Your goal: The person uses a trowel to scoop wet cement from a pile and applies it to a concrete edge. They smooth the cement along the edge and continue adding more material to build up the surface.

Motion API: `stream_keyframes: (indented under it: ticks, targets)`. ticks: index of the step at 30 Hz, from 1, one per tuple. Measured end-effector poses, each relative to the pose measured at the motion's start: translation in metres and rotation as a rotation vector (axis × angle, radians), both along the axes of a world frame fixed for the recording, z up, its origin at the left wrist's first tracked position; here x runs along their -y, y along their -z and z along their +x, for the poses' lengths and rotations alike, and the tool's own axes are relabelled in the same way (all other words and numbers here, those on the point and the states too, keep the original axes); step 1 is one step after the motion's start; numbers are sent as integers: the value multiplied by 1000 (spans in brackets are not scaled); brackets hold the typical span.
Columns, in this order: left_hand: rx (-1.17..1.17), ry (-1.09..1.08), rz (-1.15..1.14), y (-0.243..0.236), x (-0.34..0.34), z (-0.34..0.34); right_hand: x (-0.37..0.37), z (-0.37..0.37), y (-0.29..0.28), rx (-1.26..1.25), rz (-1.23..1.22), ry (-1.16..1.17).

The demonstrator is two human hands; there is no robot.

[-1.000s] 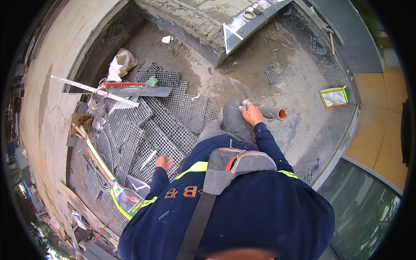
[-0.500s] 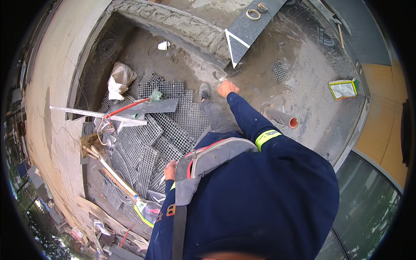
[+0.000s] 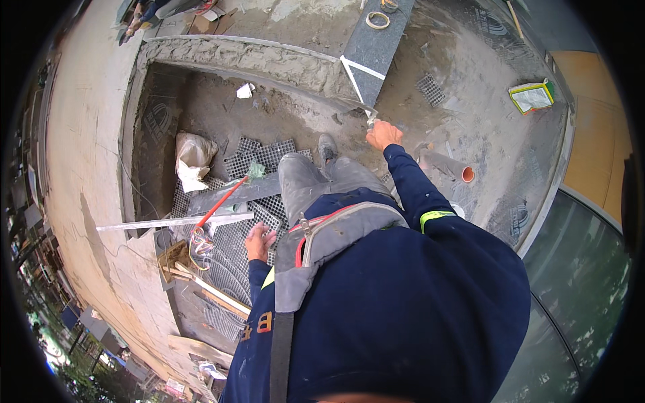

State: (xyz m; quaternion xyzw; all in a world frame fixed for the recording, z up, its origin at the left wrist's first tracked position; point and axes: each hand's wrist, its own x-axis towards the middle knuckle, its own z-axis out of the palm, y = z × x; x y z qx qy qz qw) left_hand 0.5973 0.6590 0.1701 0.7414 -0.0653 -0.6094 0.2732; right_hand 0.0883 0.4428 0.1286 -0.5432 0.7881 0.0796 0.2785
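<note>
Dark-grey, flat rectangular slab (image 3: 373, 55) with white strips; at its near edge, a thin-bladed grey metal trowel (image 3: 361, 106), contact unclear. Right hand (image 3: 385, 135) grips its handle, blade beyond the knuckles; left hand (image 3: 259, 242) well apart, fingers loosely parted.

The right arm (image 3: 418, 183) stretches ahead of the torso (image 3: 390, 309), right hand (image 3: 384, 135) clenched; left hand (image 3: 257, 244) beside the torso, fingers (image 3: 269, 238) half-curled.

Trowel (image 3: 370, 115) was in right hand (image 3: 385, 135), tape roll (image 3: 377, 27) lay on slab (image 3: 376, 50) ahead, pipe (image 3: 442, 163) lay right, packet (image 3: 531, 99) farther right, sack (image 3: 195, 154) sat left of grid mats (image 3: 272, 156)
</note>
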Motion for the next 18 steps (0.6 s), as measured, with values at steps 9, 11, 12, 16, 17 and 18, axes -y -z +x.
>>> stream_keyframes:
  ticks: [9,11,12,16,17,18]
  targets:
    - [463,1304,-329,119,-26,134,-4,23,-15,319,-36,373]
    - [361,1119,-139,108,28,140,-3,32,-3,324,-76,422]
    - [353,1053,-102,109,30,149,7,50,-6,342,-79,390]
    - [328,1110,-83,94,155,167,36,87,7,425,-45,549]
    - [321,1135,-90,92,187,170,44,99,9,436,-68,599]
    - [309,1155,-101,92,219,172,51,111,10,447,-92,649]
